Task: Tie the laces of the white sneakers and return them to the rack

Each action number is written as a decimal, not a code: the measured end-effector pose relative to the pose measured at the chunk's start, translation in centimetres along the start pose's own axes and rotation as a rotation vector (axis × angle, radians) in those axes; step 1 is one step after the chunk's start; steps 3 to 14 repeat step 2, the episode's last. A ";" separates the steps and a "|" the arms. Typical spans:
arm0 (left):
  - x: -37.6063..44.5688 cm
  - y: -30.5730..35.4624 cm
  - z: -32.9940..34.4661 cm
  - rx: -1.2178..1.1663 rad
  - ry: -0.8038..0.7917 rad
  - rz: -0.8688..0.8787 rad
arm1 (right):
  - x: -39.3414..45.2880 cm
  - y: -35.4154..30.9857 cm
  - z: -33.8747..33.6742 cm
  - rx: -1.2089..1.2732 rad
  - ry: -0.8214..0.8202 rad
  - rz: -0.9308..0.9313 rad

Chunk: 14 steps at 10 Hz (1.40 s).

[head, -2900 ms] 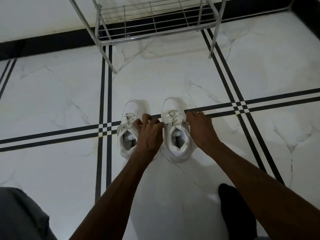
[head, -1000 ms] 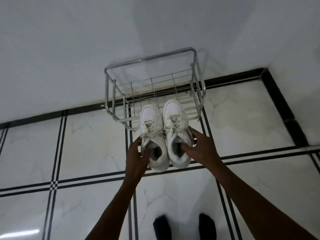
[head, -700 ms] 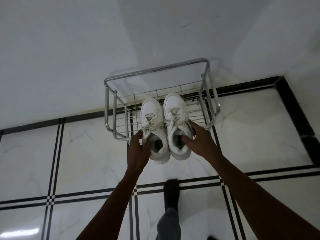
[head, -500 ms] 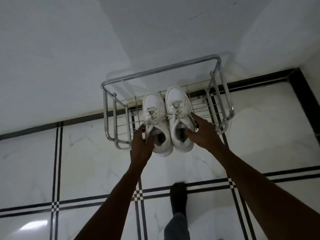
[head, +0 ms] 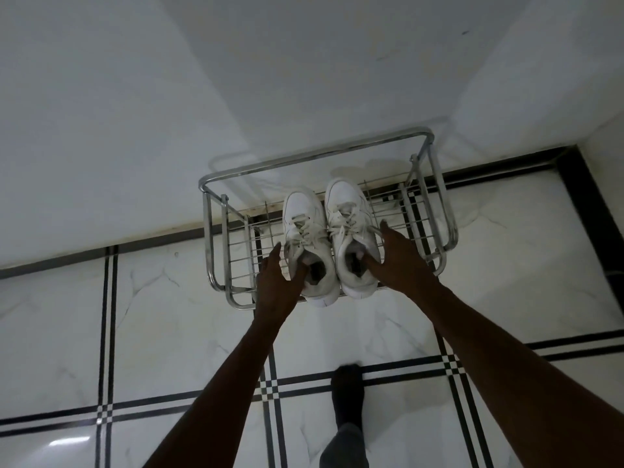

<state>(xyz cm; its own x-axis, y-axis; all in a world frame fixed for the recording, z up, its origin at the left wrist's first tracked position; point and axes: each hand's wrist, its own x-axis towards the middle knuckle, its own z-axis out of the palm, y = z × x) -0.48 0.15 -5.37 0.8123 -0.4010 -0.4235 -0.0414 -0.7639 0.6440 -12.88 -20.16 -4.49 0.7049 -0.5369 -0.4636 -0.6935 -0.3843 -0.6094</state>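
Note:
Two white sneakers with tied laces sit side by side on the top wire shelf of a chrome rack (head: 216, 231), toes toward the wall. My left hand (head: 278, 285) grips the left sneaker (head: 304, 224) at its collar, thumb inside the opening. My right hand (head: 395, 261) holds the right sneaker (head: 347, 214) the same way, thumb in the opening and fingers along its outer side. Both heels stick out slightly past the rack's front rail.
The rack stands against a white wall with a black skirting strip (head: 499, 170). White marble floor tiles with black double lines (head: 108, 332) lie below. My foot in a dark sock (head: 347, 390) stands on the floor in front of the rack.
Both hands carried the sneakers forward from above the floor onto the rack's top shelf. I have stepped closer and the shoes now rest on the wires.

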 end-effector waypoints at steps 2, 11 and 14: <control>-4.7 8.1 -7.8 0.235 0.195 0.329 | -5.3 -7.4 -7.0 -0.275 0.258 -0.201; -4.7 8.1 -7.8 0.235 0.195 0.329 | -5.3 -7.4 -7.0 -0.275 0.258 -0.201; -4.7 8.1 -7.8 0.235 0.195 0.329 | -5.3 -7.4 -7.0 -0.275 0.258 -0.201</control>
